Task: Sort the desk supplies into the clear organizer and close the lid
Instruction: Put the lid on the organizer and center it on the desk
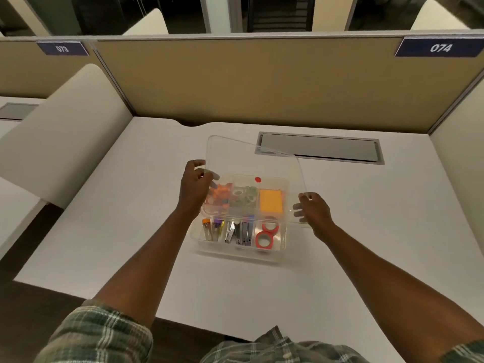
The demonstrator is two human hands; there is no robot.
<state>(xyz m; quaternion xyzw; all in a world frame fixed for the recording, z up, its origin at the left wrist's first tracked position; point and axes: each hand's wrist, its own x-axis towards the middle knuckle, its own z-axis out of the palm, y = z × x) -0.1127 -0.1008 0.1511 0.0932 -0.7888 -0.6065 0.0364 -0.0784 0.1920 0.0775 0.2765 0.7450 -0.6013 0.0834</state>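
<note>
Head view: white tabletop (131,231). Clear organizer (281,247) sits at its middle, compartments filled. Clear lid (251,161) is tilted over the organizer's far half, not seated. Left hand (192,191) fingers grasp the lid's left edge, right hand (315,209) fingers its right edge. Red tape rolls (264,239) lie in the near-right compartment.

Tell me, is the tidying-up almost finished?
Nearly. Done: the supplies sit in the clear organizer, in its compartments, like the red tape rolls and the orange notepad. In hand: the left hand and right hand hold the clear lid, tilted above it. Left: lowering the lid and shutting it.
</note>
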